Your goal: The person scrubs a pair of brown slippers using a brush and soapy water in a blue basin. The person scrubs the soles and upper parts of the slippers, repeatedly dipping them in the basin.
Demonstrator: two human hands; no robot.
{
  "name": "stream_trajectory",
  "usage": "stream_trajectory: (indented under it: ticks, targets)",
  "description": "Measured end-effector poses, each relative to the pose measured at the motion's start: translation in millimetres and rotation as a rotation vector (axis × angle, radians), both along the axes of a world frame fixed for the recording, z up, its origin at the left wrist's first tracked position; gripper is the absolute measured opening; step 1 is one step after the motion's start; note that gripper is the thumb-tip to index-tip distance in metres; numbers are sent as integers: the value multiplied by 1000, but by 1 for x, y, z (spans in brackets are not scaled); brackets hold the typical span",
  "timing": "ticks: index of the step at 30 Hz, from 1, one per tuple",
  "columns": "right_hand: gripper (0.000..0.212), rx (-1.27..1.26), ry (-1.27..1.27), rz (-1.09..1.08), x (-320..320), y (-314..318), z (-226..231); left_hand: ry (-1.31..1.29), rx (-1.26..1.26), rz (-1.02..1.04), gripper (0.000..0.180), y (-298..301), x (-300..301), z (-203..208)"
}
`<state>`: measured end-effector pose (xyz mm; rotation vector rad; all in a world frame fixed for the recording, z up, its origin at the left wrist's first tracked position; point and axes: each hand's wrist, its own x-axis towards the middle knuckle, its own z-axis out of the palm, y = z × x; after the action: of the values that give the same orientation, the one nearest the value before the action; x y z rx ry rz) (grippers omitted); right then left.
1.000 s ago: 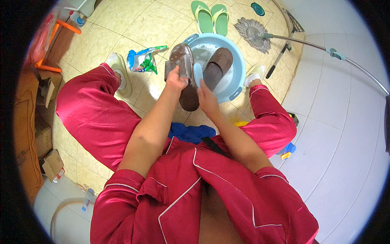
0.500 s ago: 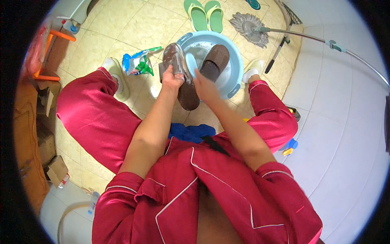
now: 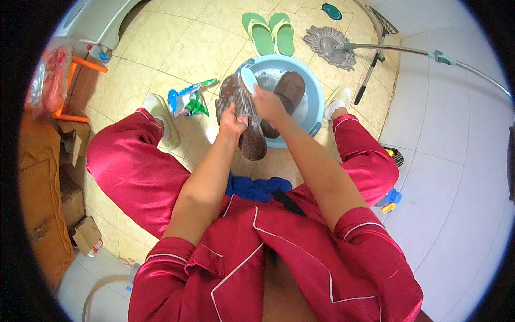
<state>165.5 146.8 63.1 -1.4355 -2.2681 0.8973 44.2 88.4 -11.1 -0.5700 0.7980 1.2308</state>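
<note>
One ribbed brown slipper (image 3: 252,140) held at the left rim of one light blue basin (image 3: 317,102), gripped near its strap by the left hand (image 3: 234,122). One light blue brush (image 3: 248,80) clasped in the right hand (image 3: 272,107), close against that slipper's upper, bristles hidden, contact hard to tell. One second brown slipper (image 3: 291,88) inside the basin, amid foamy water. Two green flip-flops (image 3: 262,40) side by side just beyond the basin; one grey string mop (image 3: 328,45) beyond it to the right. One blue, green and white packet (image 3: 188,102) left of the basin. Two pale shoes (image 3: 153,104), worn, one on either side of it.
</note>
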Motion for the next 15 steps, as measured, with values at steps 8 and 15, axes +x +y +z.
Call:
stream_trajectory:
  ticks: [8,15]
  targets:
    - [38,25,-160,114,48,3,-36,162,38,5,29,-3,26,2]
    - [44,-253,57,-208,72,-43,-37,250,-197,-82,58,-5,24,8]
